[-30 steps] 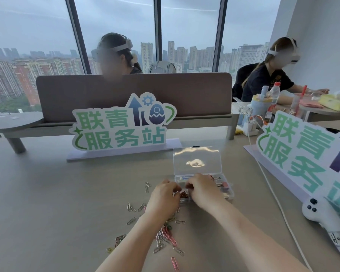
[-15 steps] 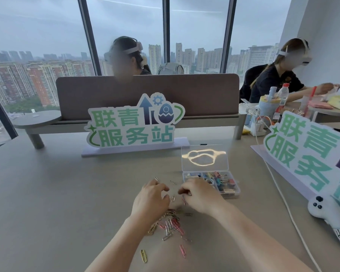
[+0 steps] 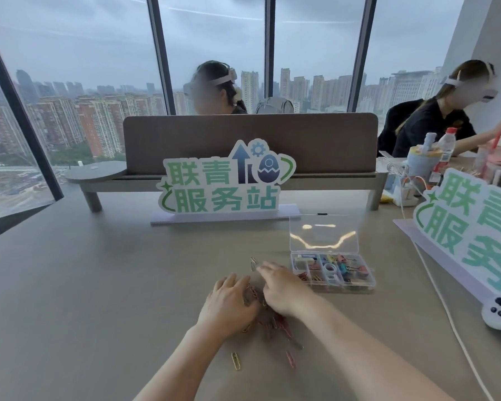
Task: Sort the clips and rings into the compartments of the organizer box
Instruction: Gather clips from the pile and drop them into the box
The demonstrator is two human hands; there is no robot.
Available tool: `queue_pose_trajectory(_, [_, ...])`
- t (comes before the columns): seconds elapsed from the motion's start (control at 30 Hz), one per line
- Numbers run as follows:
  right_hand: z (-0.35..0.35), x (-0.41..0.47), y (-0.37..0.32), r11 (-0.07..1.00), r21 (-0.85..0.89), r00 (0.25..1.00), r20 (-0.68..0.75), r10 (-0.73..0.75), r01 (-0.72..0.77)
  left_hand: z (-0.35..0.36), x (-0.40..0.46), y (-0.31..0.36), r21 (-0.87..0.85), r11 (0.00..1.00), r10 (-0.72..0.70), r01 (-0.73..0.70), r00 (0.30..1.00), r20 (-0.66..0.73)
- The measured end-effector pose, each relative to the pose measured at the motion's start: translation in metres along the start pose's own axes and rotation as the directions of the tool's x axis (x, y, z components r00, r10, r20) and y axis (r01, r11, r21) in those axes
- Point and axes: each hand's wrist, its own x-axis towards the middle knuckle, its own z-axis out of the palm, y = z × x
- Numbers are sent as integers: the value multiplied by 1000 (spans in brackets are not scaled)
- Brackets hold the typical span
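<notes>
A heap of coloured paper clips (image 3: 273, 320) lies on the table between and under my two hands. My left hand (image 3: 229, 302) rests on the heap's left side, its fingers curled over several clips. My right hand (image 3: 282, 287) lies palm down on the right side, fingers stretched toward two loose clips (image 3: 253, 263). A gold clip (image 3: 235, 360) and a pink clip (image 3: 290, 359) lie apart, nearer me. The clear organizer box (image 3: 359, 286) stands just right of my right hand with its lid (image 3: 323, 234) open; its compartments hold paper clips, rings and binder clips.
A green-lettered sign (image 3: 223, 186) stands behind the work area, a second sign (image 3: 475, 227) at the right. A white cable (image 3: 440, 299) and a white controller (image 3: 499, 314) lie at the right. Two people sit beyond a brown divider (image 3: 249, 140).
Both hands have come back from the box's left edge to the clip heap. The scattered clips are now gathered closer together. The view has swung left, so the box sits further right.
</notes>
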Motion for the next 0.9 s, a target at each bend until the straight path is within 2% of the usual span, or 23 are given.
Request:
queue_pose_trajectory(0.1, [1,22,-5,999,-33,998,55,24,-22,-1,3,0,-55,998,22,-20,999,36])
queue_pose_trajectory(0.43, [5,55,0,989,-127,984,154,89,-70,-1,12,-5,-147,984,103,-97,994,35])
queue_pose_trajectory(0.9, [22,-22,0,994,110,999,38,-27,22,4,-11,-5,-110,974,200,-197,980,11])
